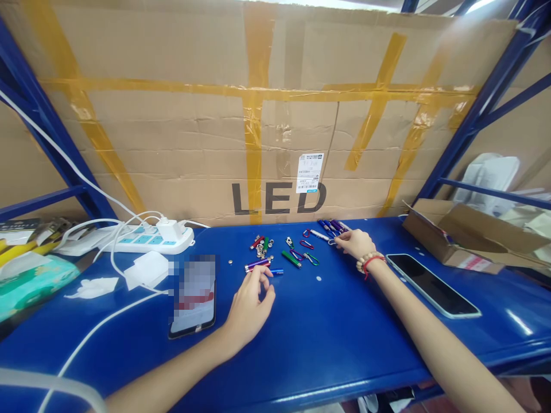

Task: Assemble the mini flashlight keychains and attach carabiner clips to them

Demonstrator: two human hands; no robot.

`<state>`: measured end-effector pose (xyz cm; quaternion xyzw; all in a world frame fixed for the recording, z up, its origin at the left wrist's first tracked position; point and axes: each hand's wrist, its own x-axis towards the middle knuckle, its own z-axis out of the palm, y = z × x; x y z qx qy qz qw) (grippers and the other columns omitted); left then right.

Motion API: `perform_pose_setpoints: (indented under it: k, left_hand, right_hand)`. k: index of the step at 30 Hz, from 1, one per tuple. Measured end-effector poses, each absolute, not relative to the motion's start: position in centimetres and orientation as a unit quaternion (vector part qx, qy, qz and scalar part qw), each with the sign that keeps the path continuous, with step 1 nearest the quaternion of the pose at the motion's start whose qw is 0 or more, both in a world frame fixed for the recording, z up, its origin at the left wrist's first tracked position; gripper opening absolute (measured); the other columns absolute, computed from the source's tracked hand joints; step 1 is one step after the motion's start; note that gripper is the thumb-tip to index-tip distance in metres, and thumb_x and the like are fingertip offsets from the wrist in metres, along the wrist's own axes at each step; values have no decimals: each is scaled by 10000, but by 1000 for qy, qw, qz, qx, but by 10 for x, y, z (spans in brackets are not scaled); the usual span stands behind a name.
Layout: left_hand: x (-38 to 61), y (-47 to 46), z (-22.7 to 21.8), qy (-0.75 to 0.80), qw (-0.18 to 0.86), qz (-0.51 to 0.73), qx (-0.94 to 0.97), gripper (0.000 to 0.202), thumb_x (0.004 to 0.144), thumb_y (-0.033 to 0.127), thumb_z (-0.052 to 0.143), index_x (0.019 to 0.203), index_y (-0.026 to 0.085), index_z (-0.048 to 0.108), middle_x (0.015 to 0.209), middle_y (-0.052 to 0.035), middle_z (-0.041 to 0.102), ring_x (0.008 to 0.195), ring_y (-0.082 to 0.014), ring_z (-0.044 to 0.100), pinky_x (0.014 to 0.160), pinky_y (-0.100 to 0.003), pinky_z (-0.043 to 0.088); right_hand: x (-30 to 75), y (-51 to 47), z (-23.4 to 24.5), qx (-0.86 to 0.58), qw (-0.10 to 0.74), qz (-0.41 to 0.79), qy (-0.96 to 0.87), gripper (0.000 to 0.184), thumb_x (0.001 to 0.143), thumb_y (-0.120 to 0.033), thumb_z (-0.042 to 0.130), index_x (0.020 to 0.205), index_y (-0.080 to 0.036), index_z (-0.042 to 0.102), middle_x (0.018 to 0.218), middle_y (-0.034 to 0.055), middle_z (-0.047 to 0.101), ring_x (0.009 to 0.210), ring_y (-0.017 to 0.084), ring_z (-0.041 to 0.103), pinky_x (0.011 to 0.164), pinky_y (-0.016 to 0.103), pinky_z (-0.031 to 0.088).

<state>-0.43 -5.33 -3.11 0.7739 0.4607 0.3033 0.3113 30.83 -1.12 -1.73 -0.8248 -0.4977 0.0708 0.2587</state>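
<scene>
Left hand [249, 307]: resting on the blue shelf [344, 344], curled, thumb and forefinger almost meeting; impossible to tell whether anything is pinched between them. Just beyond the fingertips, nearly touching: purple mini flashlight [257, 264], lying crosswise. Just beside it, toward the right: short blue piece [276, 271]. A little farther ahead and to the right: green flashlight [291, 258] and carabiner clips [307, 252], all apart from the hand.

Right hand [355, 244]: stretched forward and well apart from the left one, fingers close together, tips at the near edge of the flashlight bundle [331, 226]. Cannot tell if closed on something there. Bundle directly ahead of the fingertips, close to the cardboard wall [172, 143].

Judging by the look: very light, stiff metal tubes, smooth and round, so probably ready to roll and to slip on the painted surface. Best taken across the middle of the barrel, between thumb and forefinger, or by the ring at the end. Hardly fragile, though better not to press on the lens end.

Left of the left wrist: phone [193, 304]. Right of the right forearm: second phone [433, 285].
</scene>
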Motion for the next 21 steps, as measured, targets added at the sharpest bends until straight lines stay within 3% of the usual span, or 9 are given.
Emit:
perform_pose_setpoints:
  k: [4,9,12,15,21]
  left_hand:
    - [-4,-53,-32,455,317,308,774,192,778,195,407,955,243,464,786,29,497,677,-125,487,566,-230,355]
    - [-4,-53,-33,456,319,306,772,194,777,192,409,956,241,466,786,28,498,679,-125,486,560,-230,349]
    - [-4,-53,-33,455,316,310,773,187,783,196,409,955,239,468,782,28,501,676,-124,489,555,-229,352]
    - [-4,-53,-33,452,316,312,774,195,780,192,409,959,239,468,788,26,507,668,-124,489,545,-226,354]
    - [-4,-53,-33,450,317,307,776,189,784,199,403,960,243,455,794,27,499,663,-124,485,568,-234,367]
  right_hand:
    - [307,-12,-18,-831,220,52,-509,162,718,-331,605,667,-230,721,612,3,687,537,143,635,510,227,474]
    - [303,-14,-17,-832,195,-31,-518,189,698,-391,626,756,-241,725,791,55,704,784,255,650,594,315,481]
    - [300,-13,-20,-812,194,-59,-548,208,736,-380,593,857,-250,701,901,44,689,857,241,635,651,314,485]
    - [300,-10,-25,-787,189,-73,-583,189,760,-353,572,837,-230,692,993,49,659,897,221,623,700,306,486]
    - [308,-2,-39,-731,172,-77,-656,262,824,-309,499,943,-178,692,1038,83,647,949,199,606,828,302,465]
